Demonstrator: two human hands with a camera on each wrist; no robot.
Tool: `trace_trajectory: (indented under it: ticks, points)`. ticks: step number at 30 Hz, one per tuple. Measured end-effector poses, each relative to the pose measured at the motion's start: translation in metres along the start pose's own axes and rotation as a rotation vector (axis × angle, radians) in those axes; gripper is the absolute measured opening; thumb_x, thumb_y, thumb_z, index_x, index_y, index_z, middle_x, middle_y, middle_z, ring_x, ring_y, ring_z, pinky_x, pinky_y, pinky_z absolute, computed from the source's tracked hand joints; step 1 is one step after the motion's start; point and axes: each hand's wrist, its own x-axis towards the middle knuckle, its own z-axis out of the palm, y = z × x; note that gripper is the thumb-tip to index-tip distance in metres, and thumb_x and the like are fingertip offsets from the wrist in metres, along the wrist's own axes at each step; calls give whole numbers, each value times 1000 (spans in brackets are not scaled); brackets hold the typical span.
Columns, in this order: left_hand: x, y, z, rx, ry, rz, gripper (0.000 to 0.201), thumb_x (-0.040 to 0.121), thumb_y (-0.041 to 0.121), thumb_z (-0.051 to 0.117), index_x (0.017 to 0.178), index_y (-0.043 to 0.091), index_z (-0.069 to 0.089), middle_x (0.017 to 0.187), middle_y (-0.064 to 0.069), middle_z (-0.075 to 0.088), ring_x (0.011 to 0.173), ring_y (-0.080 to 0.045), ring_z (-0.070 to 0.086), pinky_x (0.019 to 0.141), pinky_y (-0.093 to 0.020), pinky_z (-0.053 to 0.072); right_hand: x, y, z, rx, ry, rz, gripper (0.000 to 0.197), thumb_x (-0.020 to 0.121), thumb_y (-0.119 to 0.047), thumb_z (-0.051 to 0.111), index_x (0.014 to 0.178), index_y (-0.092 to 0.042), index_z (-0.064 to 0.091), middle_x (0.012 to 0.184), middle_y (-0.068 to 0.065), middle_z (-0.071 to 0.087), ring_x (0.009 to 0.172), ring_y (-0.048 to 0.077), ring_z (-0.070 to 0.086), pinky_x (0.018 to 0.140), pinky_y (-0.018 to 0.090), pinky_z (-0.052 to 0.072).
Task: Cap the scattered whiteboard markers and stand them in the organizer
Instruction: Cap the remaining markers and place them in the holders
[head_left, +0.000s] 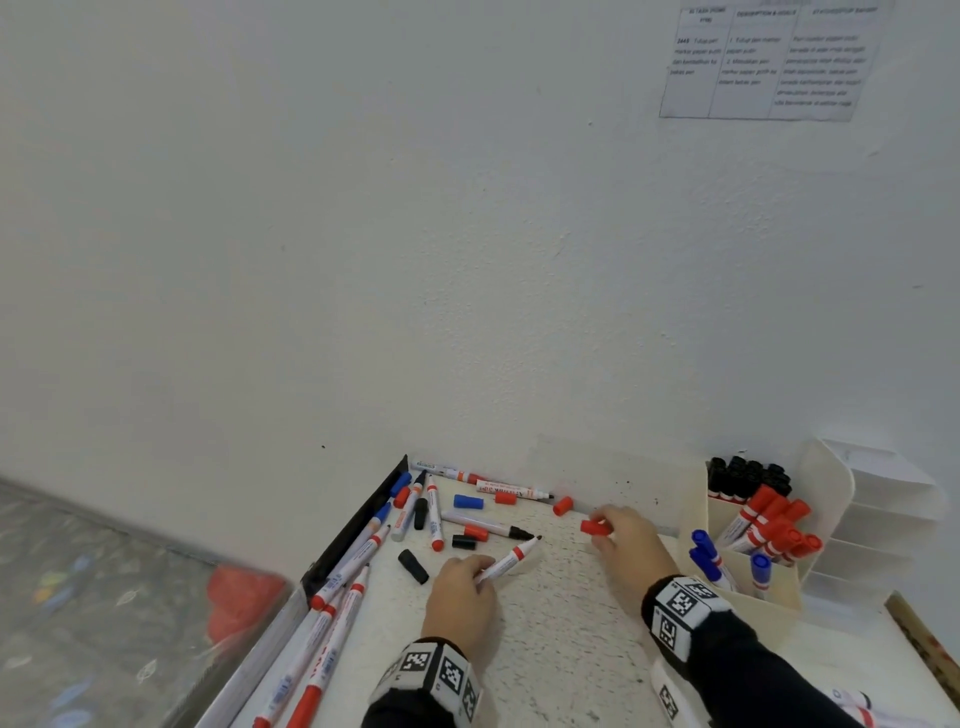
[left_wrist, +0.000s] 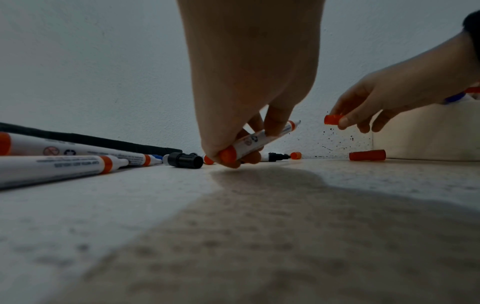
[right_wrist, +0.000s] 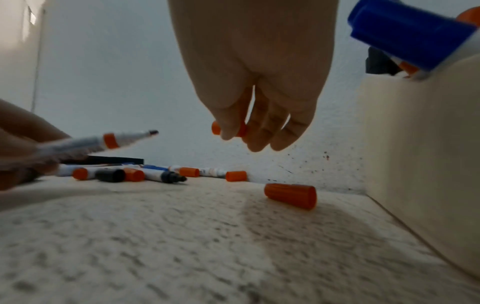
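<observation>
Left hand is gripping an uncapped red marker low centre of the head view, fingers curled round the barrel, tip pointing up and right, raised just off the table. Right hand is pinching a red cap between thumb and fingers, right of the marker tip and apart from it. Another loose red cap is lying on the table near the wall. More uncapped markers and loose caps are lying scattered at centre and lower left. The organizer is sitting at lower right of the frame, holding capped red, blue and black markers.
</observation>
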Motion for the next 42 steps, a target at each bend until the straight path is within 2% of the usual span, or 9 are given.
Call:
trace_trajectory:
  ticks: [3,7,17,19,21,25,27,32,42]
  points:
    - [-3,0,0,38,-29,66,33,95,13,45,126,19,55,118,1,54,96,-5,48,89,-12,36,-12,-11,5,-40,-84,-104,15,90,-23,56,103,-30,58,98,-13,52,88,2,50,74,14,36]
    - [-5,1,3,26,-49,81,32,96,13,43,124,21,57,115,2,53,101,-8,51,99,-22,43,-24,-16,11,-12,-93,-105,22,91,-21,54,113,-26,59,96,-11,50,91,6,48,78,15,35]
    - [-9,2,3,145,-140,153,30,95,21,43,116,30,61,103,7,56,95,-8,53,87,-22,46,-42,-9,14,120,-153,-87,24,94,-19,50,116,-25,56,101,-13,51,94,2,50,82,13,39]
    - [-11,6,1,45,-187,136,26,94,23,47,116,25,61,101,9,56,91,-5,53,75,-12,41,-43,-9,17,199,-157,-15,13,96,-26,44,98,-24,57,86,-8,55,77,4,50,69,15,39]
    - [-11,8,0,-36,-218,143,21,88,28,59,109,26,62,96,11,58,85,-1,54,67,-9,39,-43,-10,18,271,-151,50,31,98,-36,37,76,-21,53,69,-5,48,63,7,44,63,21,37]
    - [-10,8,-2,-38,-252,192,11,80,31,70,86,33,61,82,11,61,77,-2,55,70,-14,43,-44,-19,16,413,-93,128,43,98,-41,34,61,-20,41,57,-5,35,54,9,36,57,23,32]
    - [-10,9,-2,-61,-300,202,2,86,31,63,86,30,64,72,10,61,63,0,53,64,-15,43,-42,-23,16,393,-111,125,44,98,-41,33,60,-20,39,58,-5,34,56,10,36,57,24,31]
    - [-14,12,-7,-319,-491,11,23,93,32,51,83,18,66,53,8,49,34,-4,31,35,-17,27,-38,-26,11,369,-134,19,41,99,-39,32,62,-20,36,60,-6,31,57,9,31,58,25,28]
    - [-16,18,-5,-307,-538,-60,27,89,38,56,78,16,68,49,8,49,34,-6,31,36,-18,25,-48,-16,-2,254,-293,-88,30,99,-39,30,76,-23,41,69,-7,39,67,10,38,62,23,31]
